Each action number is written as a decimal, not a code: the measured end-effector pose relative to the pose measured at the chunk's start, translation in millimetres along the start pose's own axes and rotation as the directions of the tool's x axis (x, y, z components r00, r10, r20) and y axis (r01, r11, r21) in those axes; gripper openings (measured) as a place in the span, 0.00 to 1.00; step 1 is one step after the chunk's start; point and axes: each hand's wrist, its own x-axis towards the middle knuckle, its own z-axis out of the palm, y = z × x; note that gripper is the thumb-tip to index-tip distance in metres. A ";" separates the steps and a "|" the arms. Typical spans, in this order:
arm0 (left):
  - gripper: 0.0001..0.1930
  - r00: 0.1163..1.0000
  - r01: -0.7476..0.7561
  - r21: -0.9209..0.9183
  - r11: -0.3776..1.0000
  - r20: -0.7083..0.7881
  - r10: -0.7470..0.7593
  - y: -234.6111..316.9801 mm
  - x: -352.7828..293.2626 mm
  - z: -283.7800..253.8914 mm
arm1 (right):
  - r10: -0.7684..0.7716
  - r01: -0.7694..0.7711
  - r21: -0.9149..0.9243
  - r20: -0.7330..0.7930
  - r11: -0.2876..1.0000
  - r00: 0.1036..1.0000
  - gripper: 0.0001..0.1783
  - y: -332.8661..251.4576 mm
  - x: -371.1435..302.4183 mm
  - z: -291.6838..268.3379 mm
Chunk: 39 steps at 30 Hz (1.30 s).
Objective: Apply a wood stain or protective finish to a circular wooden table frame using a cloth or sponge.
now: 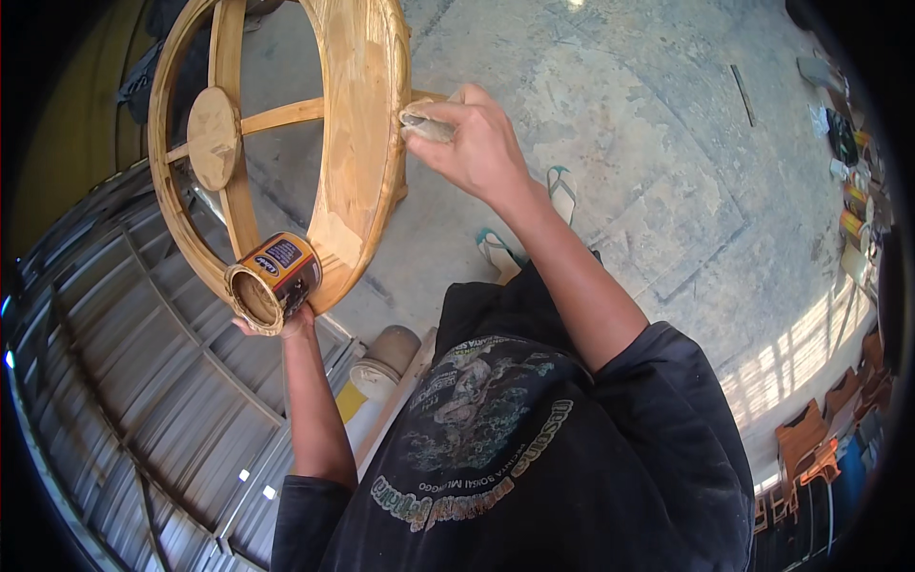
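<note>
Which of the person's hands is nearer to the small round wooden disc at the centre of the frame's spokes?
Left. The left hand, holding an open tin can, sits just below the small round wooden disc; the right hand presses a rag on the rim, farther away.

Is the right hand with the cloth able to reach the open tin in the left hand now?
Probably yes: the right hand is beside the wooden frame's rim, the tin lower, mouth uncovered.

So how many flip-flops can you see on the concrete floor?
2. One flip-flop lies just right of the right hand's wrist; the other sits lower left, beside the forearm, partly covered by the dark shirt. None else shows, though the body could hide some.
</note>
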 end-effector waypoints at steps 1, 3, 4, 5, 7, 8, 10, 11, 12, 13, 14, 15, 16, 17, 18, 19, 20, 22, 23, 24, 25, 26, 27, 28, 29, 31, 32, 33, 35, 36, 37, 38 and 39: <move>0.51 1.000 -0.002 -0.004 1.000 0.004 0.002 0.6 0.4 -1.4 | -0.003 0.003 0.001 0.005 1.000 1.000 0.18 -4.2 -9.8 2.9; 0.51 1.000 -0.011 0.001 1.000 -0.003 0.011 3.5 3.8 -4.8 | -0.014 0.013 0.035 0.025 0.999 1.000 0.18 -11.4 -31.5 9.5; 0.51 1.000 -0.019 0.007 1.000 -0.005 0.019 5.2 5.2 -6.4 | -0.016 0.015 0.035 0.028 0.999 0.999 0.18 -8.4 -36.1 12.2; 0.51 1.000 -0.021 0.007 1.000 -0.008 0.021 6.2 5.3 -8.3 | 0.000 -0.008 0.070 0.101 0.998 0.995 0.18 -4.0 -41.1 13.1; 0.52 1.000 -0.011 0.006 1.000 -0.013 0.011 6.4 3.1 -10.8 | 0.013 -0.032 0.101 0.176 0.994 0.984 0.19 0.2 -40.2 14.1; 0.52 1.000 -0.012 0.005 1.000 -0.016 0.012 5.7 3.4 -13.2 | 0.167 -0.204 0.270 0.154 0.941 0.974 0.19 5.4 -30.6 17.2; 0.51 1.000 -0.009 -0.011 1.000 -0.001 0.008 3.2 5.9 -17.6 | 0.401 -0.446 0.511 0.203 0.735 0.893 0.20 9.0 -10.3 18.5; 0.51 1.000 -0.001 -0.027 1.000 0.009 0.001 1.7 5.8 -19.7 | 0.400 -0.446 0.511 0.204 0.735 0.894 0.20 9.2 -9.6 20.8; 0.52 1.000 -0.005 -0.016 1.000 -0.001 0.005 0.5 4.7 -20.1 | 0.376 -0.453 0.528 0.253 0.718 0.892 0.19 8.5 -10.2 23.6; 0.52 1.000 -0.011 -0.005 1.000 -0.010 0.011 -0.1 4.8 -20.9 | 0.349 -0.460 0.545 0.300 0.701 0.888 0.18 7.0 -12.6 25.2; 0.52 1.000 -0.026 -0.005 1.000 -0.004 0.026 -1.6 6.0 -26.3 | 0.344 -0.457 0.548 0.302 0.701 0.889 0.18 7.4 -20.8 22.6; 0.52 0.999 -0.032 -0.005 0.999 -0.009 0.032 1.6 6.7 -31.9 | 0.292 -0.459 0.427 0.401 0.779 0.868 0.18 8.9 -34.0 18.6; 0.51 1.000 -0.018 -0.041 0.999 0.009 0.018 2.4 7.8 -41.2 | 0.254 -0.438 0.289 0.504 0.851 0.825 0.18 8.1 -45.8 23.1; 0.50 1.000 -0.003 -0.077 0.997 0.027 0.005 3.5 8.0 -51.0 | 0.252 -0.437 0.279 0.513 0.855 0.821 0.18 7.7 -58.3 37.4; 0.50 1.000 0.004 -0.083 0.997 0.018 -0.003 7.1 6.9 -51.6 | 0.253 -0.393 0.412 0.354 0.822 0.900 0.18 10.8 -73.1 49.8; 0.50 1.000 0.000 -0.084 0.996 0.016 0.001 10.1 7.0 -56.1 | 0.261 -0.322 0.534 0.188 0.782 0.947 0.18 5.1 -80.6 57.3; 0.50 1.000 -0.009 -0.076 0.997 0.014 0.010 12.6 7.8 -60.6 | 0.258 -0.320 0.535 0.190 0.782 0.947 0.18 2.1 -85.1 62.4; 0.50 1.000 -0.011 -0.072 0.997 0.022 0.013 16.9 6.6 -64.2 | 0.098 -0.068 0.416 -0.052 0.907 0.994 0.19 -10.0 -89.5 66.3; 0.50 1.000 -0.015 -0.067 0.998 0.019 0.016 18.7 4.1 -66.4 | 0.099 -0.068 0.413 -0.054 0.908 0.994 0.19 -13.0 -91.3 71.1; 0.51 1.000 -0.020 -0.064 0.998 0.016 0.021 20.7 1.7 -66.9 | 0.048 -0.005 0.376 -0.105 0.927 0.993 0.19 -13.1 -91.1 76.7; 0.51 1.000 -0.017 -0.067 0.998 0.019 0.019 21.8 0.7 -68.0 | -0.005 0.057 0.335 -0.154 0.940 0.988 0.19 -13.0 -90.9 82.0; 0.51 1.000 -0.017 -0.063 0.998 0.014 0.017 22.3 -0.2 -68.7 | -0.004 0.057 0.331 -0.157 0.942 0.988 0.19 -13.0 -92.2 87.8; 0.51 1.000 -0.018 -0.058 0.998 0.008 0.018 22.5 -1.0 -70.1 | -0.049 0.100 0.307 -0.171 0.946 0.984 0.18 -12.3 -93.9 94.8; 0.51 1.000 -0.015 -0.060 0.998 0.011 0.016 21.8 -1.3 -70.8 | -0.094 0.144 0.282 -0.184 0.949 0.978 0.18 -9.9 -95.4 98.8; 0.52 1.000 -0.016 -0.062 0.998 0.008 0.016 20.6 -1.4 -70.7 | -0.093 0.143 0.278 -0.187 0.950 0.978 0.18 -3.2 -96.6 95.3; 0.52 1.000 -0.015 -0.065 0.998 0.006 0.015 17.6 -3.3 -75.0 | -0.086 0.085 0.042 0.019 0.995 0.996 0.17 8.2 -100.2 82.8; 0.52 1.000 -0.013 -0.054 0.998 0.028 0.015 16.7 -4.8 -77.2 | -0.085 0.085 0.040 0.018 0.996 0.996 0.17 10.4 -102.3 82.8; 0.51 0.999 -0.014 -0.045 0.999 0.047 0.016 16.4 -6.8 -77.8 | 0.077 -0.075 0.161 -0.004 0.984 0.997 0.17 5.7 -100.2 79.7; 0.51 0.999 -0.029 -0.048 0.998 0.025 0.030 12.9 -10.5 -76.8 | 0.237 -0.226 0.282 -0.006 0.933 0.971 0.17 -3.4 -94.6 73.0; 0.51 0.999 -0.043 -0.049 0.998 0.006 0.043 11.8 -11.5 -74.8 | 0.279 -0.281 0.381 0.062 0.881 0.958 0.18 -10.5 -90.2 67.0; 0.51 0.999 -0.042 -0.052 0.998 0.009 0.042 11.0 -11.8 -75.3 | 0.312 -0.337 0.472 0.134 0.814 0.941 0.18 -15.0 -89.2 64.9; 0.51 0.998 -0.050 -0.056 0.997 0.044 0.053 10.7 -12.2 -76.3 | 0.311 -0.336 0.472 0.131 0.815 0.941 0.18 -18.6 -93.5 67.6; 0.51 0.995 -0.058 -0.062 0.996 0.079 0.063 12.0 -13.5 -75.9 | 0.308 -0.314 0.439 0.088 0.842 0.947 0.18 -24.3 -100.9 71.7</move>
